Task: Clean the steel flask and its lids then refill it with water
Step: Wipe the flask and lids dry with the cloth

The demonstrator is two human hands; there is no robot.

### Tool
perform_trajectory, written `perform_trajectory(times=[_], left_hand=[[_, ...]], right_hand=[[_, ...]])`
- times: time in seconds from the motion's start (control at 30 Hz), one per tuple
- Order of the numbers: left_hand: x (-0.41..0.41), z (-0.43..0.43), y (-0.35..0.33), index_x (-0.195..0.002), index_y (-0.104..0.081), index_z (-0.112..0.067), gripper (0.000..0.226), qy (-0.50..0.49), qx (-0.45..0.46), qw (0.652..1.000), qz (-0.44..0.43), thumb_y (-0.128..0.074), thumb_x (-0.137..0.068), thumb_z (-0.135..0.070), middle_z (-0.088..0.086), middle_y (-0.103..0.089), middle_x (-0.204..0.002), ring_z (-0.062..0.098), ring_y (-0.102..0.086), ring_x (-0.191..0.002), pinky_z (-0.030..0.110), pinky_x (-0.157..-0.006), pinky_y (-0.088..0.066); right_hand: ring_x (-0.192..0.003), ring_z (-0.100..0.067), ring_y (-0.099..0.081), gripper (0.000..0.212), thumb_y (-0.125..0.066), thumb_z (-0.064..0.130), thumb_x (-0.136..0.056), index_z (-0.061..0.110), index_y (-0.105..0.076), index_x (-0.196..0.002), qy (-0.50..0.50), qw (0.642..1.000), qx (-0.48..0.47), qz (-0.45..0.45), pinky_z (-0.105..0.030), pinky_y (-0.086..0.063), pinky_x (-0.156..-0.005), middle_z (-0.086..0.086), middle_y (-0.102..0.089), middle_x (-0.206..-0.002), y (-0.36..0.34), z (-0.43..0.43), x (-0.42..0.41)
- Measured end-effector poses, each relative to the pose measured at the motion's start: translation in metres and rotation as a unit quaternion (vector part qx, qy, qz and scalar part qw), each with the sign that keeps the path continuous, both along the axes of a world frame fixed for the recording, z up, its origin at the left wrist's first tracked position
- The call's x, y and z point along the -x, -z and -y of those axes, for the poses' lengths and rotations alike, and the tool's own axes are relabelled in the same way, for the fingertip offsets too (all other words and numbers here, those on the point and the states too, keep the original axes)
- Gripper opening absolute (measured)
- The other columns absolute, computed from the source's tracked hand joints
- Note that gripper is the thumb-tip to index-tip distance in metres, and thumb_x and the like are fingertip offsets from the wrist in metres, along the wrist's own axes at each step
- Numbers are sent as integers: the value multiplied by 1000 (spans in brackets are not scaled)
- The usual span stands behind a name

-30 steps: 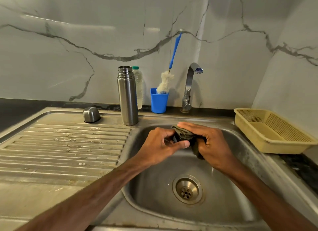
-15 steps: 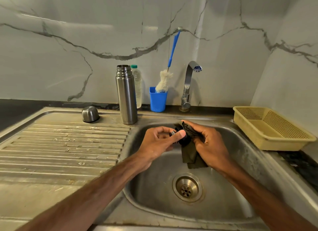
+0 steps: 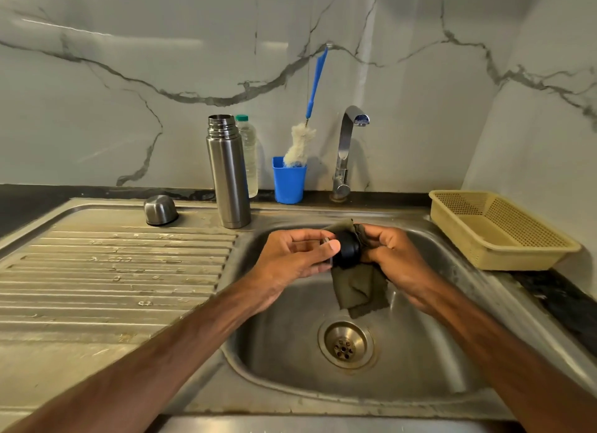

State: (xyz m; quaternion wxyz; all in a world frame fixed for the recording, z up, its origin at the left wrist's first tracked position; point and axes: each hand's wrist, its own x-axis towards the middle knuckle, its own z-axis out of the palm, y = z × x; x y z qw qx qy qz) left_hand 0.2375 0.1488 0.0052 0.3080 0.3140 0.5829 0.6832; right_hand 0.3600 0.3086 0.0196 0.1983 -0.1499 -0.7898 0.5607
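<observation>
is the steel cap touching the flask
Apart. The head view shows the cap sitting on the drainboard left of the flask, with a strip of bare steel plainly between them.

Left hand (image 3: 290,258) curled around black lid (image 3: 347,250), right hand (image 3: 394,255) around dark cloth (image 3: 358,290).

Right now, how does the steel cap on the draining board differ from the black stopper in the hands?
The steel cap is shiny metal; the black stopper is dark. The cap sits dome-up on the draining board, untouched; the stopper is held by the left hand, with the right hand holding a cloth against it. Both are off the flask.
</observation>
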Motion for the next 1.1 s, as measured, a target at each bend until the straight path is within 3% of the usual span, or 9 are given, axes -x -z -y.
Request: perform_trajectory(times=[0.2, 0.37, 0.47, 0.53, 0.67, 0.77, 0.87, 1.0, 1.1], left_hand=[[2, -4, 6, -113, -74, -18, 34, -100, -29, 985, -138, -84, -81, -21, 2, -77, -108, 18, -74, -103, 36, -90, -61], [6, -8, 8, -112, -75, -18, 34, -191, -24, 938, -290, -86, -81, -27, -7, -76, -106, 7, -71, -101, 23, -90, -58], [6, -10, 8, -105, -78, -19, 30, -258, -25, 916, -307, -88, -79, -31, -10, -77, -96, 3, -72, -91, 18, -82, -58], [9, -11, 9, -102, -79, -20, 30, -287, -20, 911, -295, -89, -77, -34, -10, -78, -93, 3, -73, -87, 20, -80, -60], [11, -7, 11, -100, -81, -15, 29, -290, -4, 928, -234, -90, -76, -29, -5, -79, -88, 6, -75, -81, 33, -79, -64], [6, -6, 14, -97, -81, -16, 24, -241, 6, 949, -204, -89, -77, -27, -5, -79, -85, 12, -77, -80, 40, -80, -64], [3, -9, 14, -97, -82, -19, 24, -222, 30, 955, -195, -88, -76, -29, -6, -79, -85, 11, -77, -81, 40, -82, -64], [12, -4, 9, -99, -81, -20, 23, -202, 47, 961, -182, -88, -77, -23, -7, -80, -87, 9, -77, -82, 38, -83, -64], [6, -4, 8, -104, -81, -21, 28, -145, 66, 963, -216, -89, -78, -25, -8, -80, -91, 9, -77, -84, 36, -84, -63]], right_hand=[[-103, -26, -73, 32, -55, -7, -93, 10, -71, -115, 17, 982, 187, 16, -49, -54, -99, -13, -76, -107, 0, 8, 0], [-101, -27, -73, 21, -59, -2, -94, 6, -71, -110, 19, 976, 219, -2, -44, -58, -93, -14, -76, -103, -2, 19, -1], [-91, -11, -75, 26, -62, 0, -95, 22, -70, -105, 45, 990, 127, -26, -25, -60, -78, 3, -78, -92, -2, 32, 0], [-90, -4, -73, 36, -63, 3, -95, 37, -66, -102, 69, 997, -14, -29, -19, -57, -76, 12, -76, -89, 3, 40, 2], [-87, -9, -69, 45, -56, -2, -96, 26, -64, -129, 80, 960, -269, 3, -13, -55, -68, 4, -73, -99, 12, 51, 8], [-116, -14, -63, 56, -51, -9, -96, 15, -46, -147, 85, 950, -301, 18, 11, -35, -76, -7, -64, -134, 10, 43, 13], [-132, -11, -51, 59, -50, -12, -94, 13, -45, -147, 80, 949, -306, 2, 12, -21, -91, -8, -55, -145, 10, 34, 16], [-133, 4, -37, 60, -49, -14, -91, 16, -51, -143, 42, 944, -325, -25, 4, -17, -106, -1, -52, -147, 12, 32, 14], [-113, 16, -52, 61, -49, -14, -88, 22, -60, -136, 38, 948, -313, -40, 4, -33, -96, 1, -68, -129, 8, 20, 13]])
